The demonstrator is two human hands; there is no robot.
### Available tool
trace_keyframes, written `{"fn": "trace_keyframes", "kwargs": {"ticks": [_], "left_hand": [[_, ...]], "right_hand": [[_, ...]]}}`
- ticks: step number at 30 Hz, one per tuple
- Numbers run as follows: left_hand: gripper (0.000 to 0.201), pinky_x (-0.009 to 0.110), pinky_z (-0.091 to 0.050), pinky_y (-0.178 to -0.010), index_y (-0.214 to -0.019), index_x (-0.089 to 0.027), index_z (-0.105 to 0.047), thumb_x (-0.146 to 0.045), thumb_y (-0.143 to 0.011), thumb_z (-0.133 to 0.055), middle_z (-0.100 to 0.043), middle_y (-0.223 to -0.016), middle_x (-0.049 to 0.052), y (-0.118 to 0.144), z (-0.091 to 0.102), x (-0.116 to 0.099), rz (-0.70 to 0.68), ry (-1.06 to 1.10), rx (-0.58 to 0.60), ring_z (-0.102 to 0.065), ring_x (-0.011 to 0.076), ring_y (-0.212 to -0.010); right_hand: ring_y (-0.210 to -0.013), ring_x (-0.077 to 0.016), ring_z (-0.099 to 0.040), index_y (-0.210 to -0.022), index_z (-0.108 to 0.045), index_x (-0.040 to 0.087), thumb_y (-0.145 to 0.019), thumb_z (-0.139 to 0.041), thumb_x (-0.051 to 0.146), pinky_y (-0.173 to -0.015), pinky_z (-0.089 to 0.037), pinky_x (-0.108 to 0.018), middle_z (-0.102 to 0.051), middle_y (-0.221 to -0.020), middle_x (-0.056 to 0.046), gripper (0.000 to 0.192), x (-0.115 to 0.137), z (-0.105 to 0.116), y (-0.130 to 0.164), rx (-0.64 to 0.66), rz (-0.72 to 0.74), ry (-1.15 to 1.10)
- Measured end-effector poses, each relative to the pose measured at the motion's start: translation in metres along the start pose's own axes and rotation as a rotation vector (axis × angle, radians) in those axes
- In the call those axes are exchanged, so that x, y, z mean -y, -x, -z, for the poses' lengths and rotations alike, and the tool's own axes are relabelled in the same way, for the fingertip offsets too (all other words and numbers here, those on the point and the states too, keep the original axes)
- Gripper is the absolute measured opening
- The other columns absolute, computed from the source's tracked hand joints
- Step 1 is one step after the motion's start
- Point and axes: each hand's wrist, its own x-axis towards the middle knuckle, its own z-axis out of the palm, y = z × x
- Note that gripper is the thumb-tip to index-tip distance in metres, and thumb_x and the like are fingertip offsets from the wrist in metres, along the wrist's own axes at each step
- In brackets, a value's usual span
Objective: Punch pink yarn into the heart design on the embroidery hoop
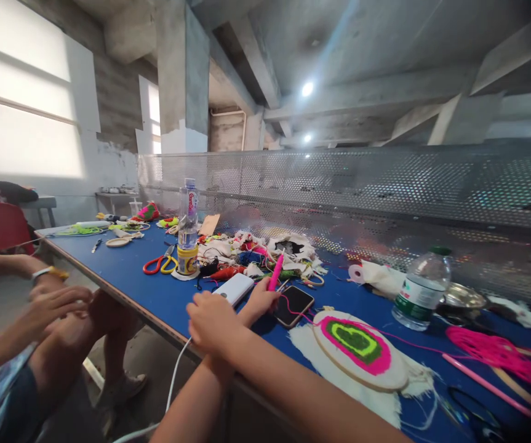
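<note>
My forearms cross, the right one lying over the left. My left hand (pixel 261 301) is closed around a pink punch needle (pixel 275 273), held upright, with pink yarn trailing from it. That yarn runs to an embroidery hoop (pixel 357 351) of white cloth, worked in pink, dark green and yellow-green. My right hand (pixel 212 319) has curled fingers beside a white power-bank-like device (pixel 235 288); whatever is inside them is hidden. A white cable (pixel 177 375) drops from behind this hand. Between my left hand and the hoop lies a dark-screened phone (pixel 294 306).
Scissors (pixel 160 264), a bottle (pixel 188 227) and piled yarn and cloth scraps (pixel 251 252) stand farther back. Rightward are a green-capped bottle (pixel 422 292), pink yarn (pixel 491 351) and a pink stick (pixel 487 383). A perforated metal screen (pixel 339 178) borders the table. Another person's hands (pixel 57 307) are at left.
</note>
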Motion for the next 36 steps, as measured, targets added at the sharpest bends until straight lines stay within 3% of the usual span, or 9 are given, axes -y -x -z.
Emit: {"fn": "trace_keyframes", "kwargs": {"ticks": [4,5,7,8,10,15,20,27,36], "left_hand": [[0.017,0.022,-0.038,-0.062,-0.085,-0.017,-0.049,-0.014,-0.069,-0.047,-0.055,-0.076,-0.002,0.0,-0.007,0.011,-0.272,-0.388,-0.032,-0.049,0.0121,-0.07],[0.017,0.023,-0.038,-0.063,-0.087,-0.018,-0.049,-0.016,-0.071,-0.045,-0.056,-0.078,-0.001,0.0,-0.009,0.014,-0.306,-0.492,-0.027,-0.051,0.0132,-0.071],[0.018,0.025,-0.039,-0.064,-0.091,-0.019,-0.047,-0.018,-0.074,-0.04,-0.058,-0.082,0.002,0.002,-0.01,0.017,-0.358,-0.67,-0.007,-0.053,0.0158,-0.075],[0.019,0.026,-0.039,-0.065,-0.093,-0.019,-0.047,-0.019,-0.076,-0.038,-0.059,-0.084,0.003,0.004,-0.01,0.017,-0.401,-0.749,0.005,-0.054,0.017,-0.077],[0.02,0.027,-0.04,-0.065,-0.096,-0.019,-0.045,-0.022,-0.077,-0.037,-0.059,-0.09,0.004,0.008,-0.012,0.014,-0.487,-0.866,0.059,-0.055,0.0184,-0.081],[0.022,0.029,-0.041,-0.063,-0.097,-0.018,-0.043,-0.021,-0.076,-0.037,-0.058,-0.093,0.007,0.015,-0.015,0.005,-0.525,-1.018,0.108,-0.056,0.0208,-0.082],[0.022,0.029,-0.042,-0.064,-0.097,-0.018,-0.042,-0.02,-0.076,-0.037,-0.058,-0.095,0.007,0.016,-0.015,0.004,-0.5,-1.045,0.104,-0.056,0.0208,-0.084],[0.023,0.029,-0.041,-0.065,-0.098,-0.018,-0.043,-0.021,-0.075,-0.038,-0.059,-0.095,0.008,0.014,-0.014,0.007,-0.482,-1.019,0.098,-0.057,0.0209,-0.083],[0.023,0.03,-0.041,-0.065,-0.097,-0.018,-0.044,-0.021,-0.075,-0.037,-0.059,-0.094,0.009,0.015,-0.014,0.005,-0.488,-0.997,0.101,-0.057,0.0217,-0.083]], "right_hand": [[-0.095,-0.026,-0.055,-0.105,-0.055,0.009,-0.072,-0.051,0.031,-0.075,-0.046,-0.035,-0.057,-0.105,-0.016,0.04,0.017,-0.013,-0.109,0.36,-0.033,-0.282],[-0.096,-0.0256,-0.055,-0.109,-0.053,0.009,-0.07,-0.054,0.03,-0.077,-0.046,-0.034,-0.056,-0.108,-0.016,0.044,0.017,-0.022,-0.129,0.382,-0.09,-0.36],[-0.112,-0.0254,-0.045,-0.127,-0.034,0.01,-0.075,-0.049,0.032,-0.087,-0.041,-0.036,-0.038,-0.129,-0.019,0.058,0.013,-0.046,-0.157,0.272,-0.17,-0.392],[-0.119,-0.0246,-0.037,-0.131,-0.028,0.012,-0.077,-0.047,0.032,-0.092,-0.037,-0.037,-0.029,-0.136,-0.017,0.061,0.009,-0.06,-0.164,0.146,-0.261,-0.415],[-0.126,-0.0247,-0.024,-0.133,-0.025,0.013,-0.076,-0.049,0.034,-0.1,-0.027,-0.039,-0.016,-0.141,-0.015,0.065,0.001,-0.087,-0.167,0.173,-0.309,-0.43],[-0.127,-0.0216,-0.023,-0.134,-0.022,0.009,-0.079,-0.041,0.044,-0.104,-0.02,-0.034,-0.024,-0.139,-0.013,0.068,-0.011,-0.12,-0.16,0.23,-0.249,-0.391],[-0.128,-0.0222,-0.021,-0.135,-0.019,0.01,-0.083,-0.033,0.04,-0.104,-0.015,-0.038,-0.017,-0.141,-0.013,0.062,-0.004,-0.117,-0.165,0.21,-0.26,-0.302],[-0.118,-0.0235,-0.038,-0.125,-0.035,0.005,-0.079,-0.041,0.033,-0.099,-0.021,-0.039,-0.044,-0.125,-0.018,0.054,-0.003,-0.112,-0.17,0.127,-0.25,-0.221],[-0.109,-0.0228,-0.047,-0.114,-0.043,0.012,-0.083,-0.035,0.037,-0.089,-0.032,-0.037,-0.056,-0.112,-0.013,0.04,0.003,-0.098,-0.17,0.056,-0.207,-0.206]]}}
